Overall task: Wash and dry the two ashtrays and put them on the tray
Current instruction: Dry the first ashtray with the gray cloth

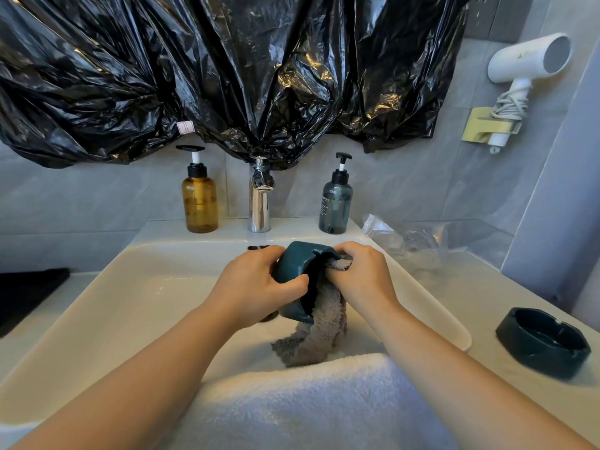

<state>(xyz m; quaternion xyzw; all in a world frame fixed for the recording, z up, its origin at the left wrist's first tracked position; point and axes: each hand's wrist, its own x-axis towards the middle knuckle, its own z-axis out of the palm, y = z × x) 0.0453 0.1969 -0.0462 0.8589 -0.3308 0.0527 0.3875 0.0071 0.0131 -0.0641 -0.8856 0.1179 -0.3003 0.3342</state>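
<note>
Teal ashtray (292, 266) tilted over the washbasin (146, 287), left hand (256, 287) fingers curled round its outer wall, right hand (363, 274) pinching a grey cloth (321, 329) inside; probably heavy, rigid, wet-slick, chippable.

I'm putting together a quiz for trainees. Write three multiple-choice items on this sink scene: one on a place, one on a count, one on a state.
1. Where is the black ashtray?
A. on the counter right of the sink
B. inside the sink
C. on the white towel

2. How many pump bottles stand beside the tap?
A. one
B. two
C. three

3. The teal ashtray is:
A. lying flat
B. stacked on the other
C. held tilted by the left hand, with a grey cloth pushed in by the right hand

Key:
1. A: it rests on the counter, outside the sink.
2. B: one is amber, the other is a dark bottle.
3. C: both hands hold it over the sink.
</note>
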